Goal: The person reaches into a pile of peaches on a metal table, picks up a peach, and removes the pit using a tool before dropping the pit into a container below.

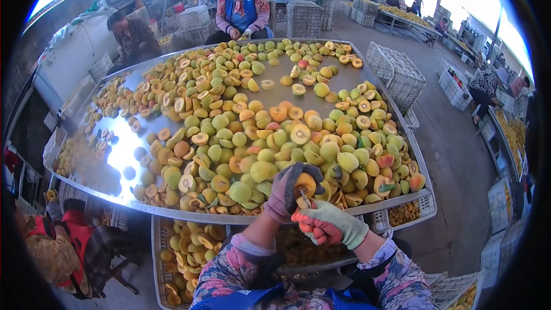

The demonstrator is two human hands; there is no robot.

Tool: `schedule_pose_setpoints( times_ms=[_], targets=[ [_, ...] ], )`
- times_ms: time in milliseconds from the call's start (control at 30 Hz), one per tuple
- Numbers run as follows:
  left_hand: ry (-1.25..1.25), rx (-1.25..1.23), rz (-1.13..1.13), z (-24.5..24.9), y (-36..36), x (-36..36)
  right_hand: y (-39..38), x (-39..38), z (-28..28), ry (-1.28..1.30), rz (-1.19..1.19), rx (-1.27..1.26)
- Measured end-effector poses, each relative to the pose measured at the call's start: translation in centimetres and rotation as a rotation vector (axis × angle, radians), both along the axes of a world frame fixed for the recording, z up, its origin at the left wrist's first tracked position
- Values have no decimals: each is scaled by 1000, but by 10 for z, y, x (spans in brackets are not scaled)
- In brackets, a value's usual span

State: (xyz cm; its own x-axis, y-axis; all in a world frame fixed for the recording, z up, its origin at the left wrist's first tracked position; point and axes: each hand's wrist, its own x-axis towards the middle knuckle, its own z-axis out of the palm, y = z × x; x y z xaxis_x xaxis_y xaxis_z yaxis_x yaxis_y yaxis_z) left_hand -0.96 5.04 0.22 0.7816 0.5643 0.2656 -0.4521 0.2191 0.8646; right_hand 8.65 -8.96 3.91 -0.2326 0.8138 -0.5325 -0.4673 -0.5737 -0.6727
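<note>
In front of me my left hand (287,191), in a dark and pinkish glove, is closed around a halved yellow peach (305,182) with its cut side showing. My right hand (332,224), in a pale green glove with orange fingers, grips a small pitting tool (304,201) whose tip is at the peach half. The tool's exact shape is mostly hidden by the fingers. Both hands are above the near edge of a metal table (212,217). Piled just beyond them are many peaches (261,171), whole and halved, green to yellow with some red.
Below the table edge, a crate (156,264) holds peach halves, and another crate (427,209) holds cut pieces. Stacked crates (396,74) stand right of the table. A person (244,8) sits across, another (135,37) at far left, and one (74,241) at near left.
</note>
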Motion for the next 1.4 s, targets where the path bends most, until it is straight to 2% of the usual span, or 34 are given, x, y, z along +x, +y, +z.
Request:
schedule_pose_setpoints(
  times_ms=[233, 300, 333, 367, 400, 467, 567, 633, 667, 700, 733, 767, 800, 867, 900, 933, 967, 1000, 1033, 1067, 1133, 1233, 1300, 1400],
  targets=[
    [72, -5, -15, -31, 2, 8, -7, 3, 6, -71, 22, -58],
    [-134, -314, -97, -25, -1, 9, -14, 5, 7, -74, 59, -64],
    [-134, -314, -96, -24, 1, 10, -21, 3, 13, -279, 175, -53],
    [-172, -486, -128, -22, 5, 10, -25, 3, 15, -485, 294, -40],
    [-212, -657, -160, -21, 8, 10, -27, 6, 5, -802, 461, 12],
    [-203, -657, -157, -29, 10, 11, -42, -1, -4, -1653, 555, 282],
    [-180, -645, -148, -28, 7, 6, -48, -6, 18, -1537, 469, 381],
    [-10, -473, -90, -12, 6, -2, -55, -12, 20, -1587, 497, 363],
    [80, -342, 21, -23, 9, -6, -60, -13, 22, -1637, 521, 338],
    [132, -276, -42, 9, 2, -20, -65, -11, 24, -1627, 530, 316],
    [217, 45, 127, 23, -4, -36, -71, -6, 30, -1579, 465, 384],
    [361, -28, 137, 29, -4, -52, -78, -1, 32, -1590, 416, 391],
    [396, 143, 185, 28, -1, -71, -86, 4, 33, -1590, 375, 391],
    [548, 153, 388, 13, 4, -115, -100, 18, 33, -1601, 336, 374],
    [680, 342, 503, 12, 3, -142, -107, 25, 33, -1613, 298, 357],
    [745, 181, 563, -4, 7, -169, -112, 32, 35, -1616, 286, 351],
    [757, 74, 634, 5, -3, -186, -115, 40, 37, -1610, 247, 324],
    [1217, 597, 825, 5, -5, -205, -117, 48, 39, -1602, 213, 300],
    [1401, 943, 869, -4, -7, -222, -116, 54, 43, -1609, 176, 294],
    [1405, 935, 874, -1, -9, -220, -114, 61, 44, -1609, 184, 299],
    [1279, 1101, 992, 13, -15, -202, -103, 73, 46, -1636, 99, 371],
    [853, 943, 788, 58, -27, -125, -68, 88, 61, -1610, 92, 332],
    [723, 957, 593, 82, -34, -72, -41, 103, 64, -1587, -17, 389],
    [612, 915, 434, 67, -38, -7, 7, 123, 88, -1337, -79, 277]
  ],
)
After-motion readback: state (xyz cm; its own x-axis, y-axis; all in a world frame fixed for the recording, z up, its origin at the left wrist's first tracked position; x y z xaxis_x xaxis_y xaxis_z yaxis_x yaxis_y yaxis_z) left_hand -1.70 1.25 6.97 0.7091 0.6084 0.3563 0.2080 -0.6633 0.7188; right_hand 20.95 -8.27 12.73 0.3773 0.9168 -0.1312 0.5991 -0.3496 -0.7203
